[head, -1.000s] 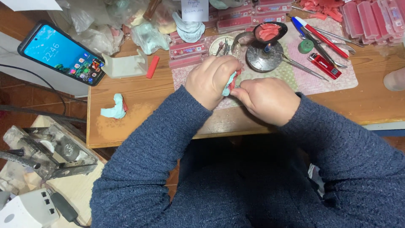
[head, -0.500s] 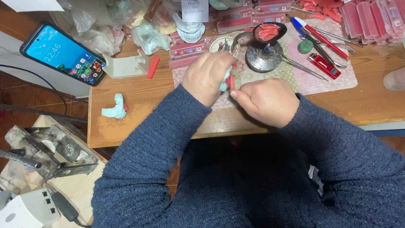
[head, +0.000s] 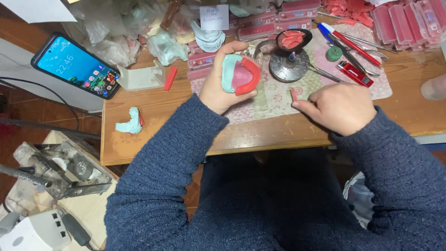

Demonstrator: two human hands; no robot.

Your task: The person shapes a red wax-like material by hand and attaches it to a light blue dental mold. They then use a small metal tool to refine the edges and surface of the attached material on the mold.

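My left hand [head: 222, 86] grips a pale green dental cast [head: 231, 74] topped with a red horseshoe-shaped wax rim [head: 249, 76], held up above the patterned mat [head: 274, 100]. My right hand [head: 341, 107] rests on the mat to the right, with its fingertips at a small red wax stick [head: 293, 95]. I cannot tell whether the fingers pinch the stick or only touch it. Behind the hands a small burner [head: 287, 65] with a flame stands under a spoon of red wax [head: 291, 39].
A smartphone [head: 76, 65] lies on a stand at the left. A green cast piece [head: 130, 122] sits near the table's left edge. Red wax sheets [head: 399, 18], a lighter [head: 354, 73], pens and metal tools crowd the back right. A metal device [head: 55, 167] stands lower left.
My hands have separated: the left lifted the cast up and turned it so the wax rim shows. The right moved down and right to the mat by a wax stick.
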